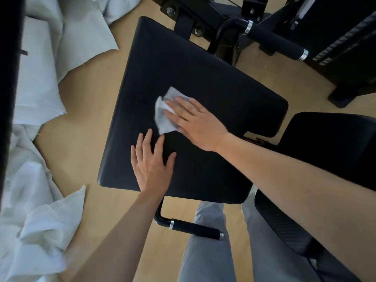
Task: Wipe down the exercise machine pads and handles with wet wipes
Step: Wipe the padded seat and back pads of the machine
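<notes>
Black pad (203, 74): right hand (195, 123) presses wipe (161, 119) (partly hidden); left hand (152, 165) flat.

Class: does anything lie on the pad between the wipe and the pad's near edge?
Yes. The left hand rests flat on the black pad, just nearer than the wet wipe under the right hand, so it blocks a stroke towards the near edge. Nothing else visible lies there.
</notes>
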Demonstrator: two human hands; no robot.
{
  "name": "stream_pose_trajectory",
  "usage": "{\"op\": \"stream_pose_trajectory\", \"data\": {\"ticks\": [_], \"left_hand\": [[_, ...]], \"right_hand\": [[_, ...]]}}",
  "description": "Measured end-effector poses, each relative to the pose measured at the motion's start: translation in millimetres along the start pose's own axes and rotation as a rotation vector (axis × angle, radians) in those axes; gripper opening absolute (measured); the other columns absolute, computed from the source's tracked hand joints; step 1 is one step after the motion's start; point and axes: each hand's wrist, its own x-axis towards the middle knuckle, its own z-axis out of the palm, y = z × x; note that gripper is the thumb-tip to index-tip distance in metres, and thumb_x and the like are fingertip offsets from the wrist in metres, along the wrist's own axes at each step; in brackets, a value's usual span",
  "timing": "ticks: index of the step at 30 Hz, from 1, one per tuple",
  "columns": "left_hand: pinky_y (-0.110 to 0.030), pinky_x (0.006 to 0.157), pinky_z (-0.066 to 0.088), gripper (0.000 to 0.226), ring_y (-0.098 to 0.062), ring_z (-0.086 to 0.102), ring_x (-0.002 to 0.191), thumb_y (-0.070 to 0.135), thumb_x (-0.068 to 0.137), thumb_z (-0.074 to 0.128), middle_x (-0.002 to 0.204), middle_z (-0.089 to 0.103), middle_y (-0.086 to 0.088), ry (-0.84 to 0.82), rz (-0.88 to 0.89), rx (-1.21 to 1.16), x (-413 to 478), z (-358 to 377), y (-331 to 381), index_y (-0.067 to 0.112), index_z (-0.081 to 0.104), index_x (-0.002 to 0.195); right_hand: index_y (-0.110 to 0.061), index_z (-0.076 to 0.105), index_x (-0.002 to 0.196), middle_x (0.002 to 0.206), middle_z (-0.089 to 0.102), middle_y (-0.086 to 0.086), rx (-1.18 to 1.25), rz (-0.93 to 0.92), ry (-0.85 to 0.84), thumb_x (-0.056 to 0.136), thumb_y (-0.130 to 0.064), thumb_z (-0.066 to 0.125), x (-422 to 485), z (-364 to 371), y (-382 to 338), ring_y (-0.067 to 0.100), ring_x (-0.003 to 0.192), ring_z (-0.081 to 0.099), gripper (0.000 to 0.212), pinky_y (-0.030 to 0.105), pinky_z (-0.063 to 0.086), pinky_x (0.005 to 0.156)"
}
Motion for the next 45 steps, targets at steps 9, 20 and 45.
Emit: {"op": "stream_pose_trajectory", "data": {"ticks": [9,20,45], "left_hand": [[-0.058,0.125,0.019,0.069,-0.038,0.021,0.154,0.036,0.091,0.074,0.166,0.030,-0.011,-0.110,-0.062,-0.016,-26,7,6,0.021,0.045,0.152],[-0.051,0.128,0.016,0.068,-0.030,-0.001,0.159,0.024,0.096,0.068,0.172,0.008,-0.004,-0.314,-0.062,-0.103,-27,-13,2,0.025,0.038,0.157],[-0.030,0.083,0.061,0.030,-0.016,0.070,0.092,0.046,0.095,0.067,0.108,0.070,0.000,-0.475,-0.540,-1.346,-224,-214,-18,0.025,0.070,0.115]], "right_hand": [[-0.015,-0.006,0.161,0.170,-0.010,0.009,0.225,0.713,-0.004,0.104,-0.029,0.042,-58,15,-16,0.029,0.156,-0.007,0.076,0.050,0.011,0.127],[-0.012,0.039,0.154,0.166,0.027,0.003,0.361,0.379,-0.021,0.082,0.016,0.059,-143,44,-78,0.023,0.155,0.020,0.080,0.042,0.033,0.121],[-0.023,0.053,0.142,0.125,0.060,0.001,0.759,0.289,-0.091,0.087,0.009,0.054,-219,-185,-277,0.009,0.112,0.055,0.065,0.008,0.043,0.094]]}}
